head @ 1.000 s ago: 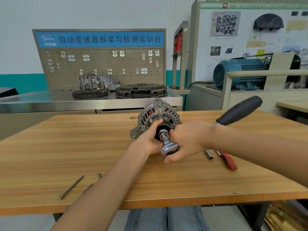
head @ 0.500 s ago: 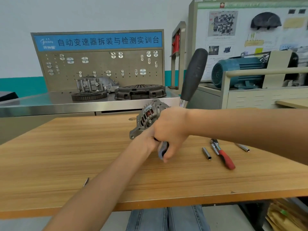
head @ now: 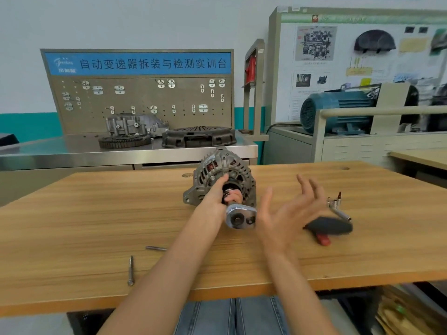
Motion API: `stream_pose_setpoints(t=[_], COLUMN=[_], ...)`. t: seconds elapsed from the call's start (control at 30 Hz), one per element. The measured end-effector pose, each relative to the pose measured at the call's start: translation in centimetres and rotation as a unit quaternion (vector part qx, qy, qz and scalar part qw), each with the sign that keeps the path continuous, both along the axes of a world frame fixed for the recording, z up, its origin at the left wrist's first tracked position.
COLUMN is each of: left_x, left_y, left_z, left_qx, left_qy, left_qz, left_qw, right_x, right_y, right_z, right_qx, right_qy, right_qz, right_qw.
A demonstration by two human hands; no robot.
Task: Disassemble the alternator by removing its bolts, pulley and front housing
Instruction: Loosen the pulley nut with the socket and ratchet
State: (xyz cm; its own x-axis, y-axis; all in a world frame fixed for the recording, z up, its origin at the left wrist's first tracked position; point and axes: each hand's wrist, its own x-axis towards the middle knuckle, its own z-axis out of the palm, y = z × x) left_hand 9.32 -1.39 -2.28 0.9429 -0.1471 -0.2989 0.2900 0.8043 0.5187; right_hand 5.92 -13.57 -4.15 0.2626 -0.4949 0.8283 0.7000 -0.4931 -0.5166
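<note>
The grey alternator (head: 217,170) stands on the wooden table (head: 72,226) with its pulley end facing me. My left hand (head: 215,199) grips the pulley, thumb up against the front housing. A ratchet wrench sits on the pulley nut, its chrome head (head: 240,217) just below my left hand. Its black handle (head: 331,226) points right and is blurred. My right hand (head: 287,213) hovers in front of the wrench with fingers spread, holding nothing. Two loose long bolts (head: 131,270) (head: 156,248) lie on the table near the left.
A red-handled tool (head: 323,239) and a small chrome L-shaped driver (head: 337,206) lie right of the wrench handle. Behind the table, a steel bench carries a clutch cover (head: 199,136), a gear ring (head: 124,141) and a housing casting (head: 135,124). A blue motor (head: 336,112) sits at the back right.
The wrench handle swung from upright down to the right. My right hand let go of the wrench and opened. My left hand stayed on the pulley.
</note>
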Motion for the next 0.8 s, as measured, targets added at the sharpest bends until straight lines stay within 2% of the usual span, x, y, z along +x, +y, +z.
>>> stream_pose_setpoints(t=[0.07,0.2,0.27,0.37,0.43,0.53,0.6,0.63,0.7,0.8], left_x=[-0.1,-0.7,-1.0,-1.3,-1.4,-1.3,-1.4,-1.4,-1.1,-0.9], left_y=[-0.2,-0.6,-0.8,-0.8,-0.9,-0.9,-0.8,-0.9,-0.9,-1.0], left_z=[0.3,0.3,0.3,0.5,0.7,0.5,0.4,0.4,0.3,0.3], left_qx=[-0.032,-0.045,-0.053,-0.072,-0.074,-0.095,-0.096,-0.095,-0.096,-0.083], left_qy=[0.018,0.019,0.013,0.018,0.017,0.019,0.012,0.012,0.014,0.023], left_qz=[0.003,0.001,0.0,0.008,0.005,0.008,0.009,0.008,0.016,0.029], left_qw=[0.999,0.999,0.999,0.997,0.997,0.995,0.995,0.995,0.995,0.996], right_x=[0.2,-0.8,-1.8,-4.1,-5.1,-4.6,-3.9,-3.5,-2.9,-2.0], right_y=[0.8,0.9,1.4,2.0,1.9,0.9,0.3,0.3,0.6,1.2], right_z=[0.6,0.4,-0.3,-1.1,-0.8,0.3,1.3,1.5,1.6,2.0], right_qx=[0.13,0.18,0.254,0.359,0.446,0.59,0.645,0.659,0.658,0.587], right_qy=[0.013,0.091,0.146,0.209,0.247,0.338,0.29,0.265,0.243,0.242], right_qz=[-0.01,-0.033,-0.002,0.098,0.181,0.302,0.431,0.46,0.46,0.43], right_qw=[0.991,0.979,0.956,0.905,0.841,0.668,0.561,0.533,0.544,0.642])
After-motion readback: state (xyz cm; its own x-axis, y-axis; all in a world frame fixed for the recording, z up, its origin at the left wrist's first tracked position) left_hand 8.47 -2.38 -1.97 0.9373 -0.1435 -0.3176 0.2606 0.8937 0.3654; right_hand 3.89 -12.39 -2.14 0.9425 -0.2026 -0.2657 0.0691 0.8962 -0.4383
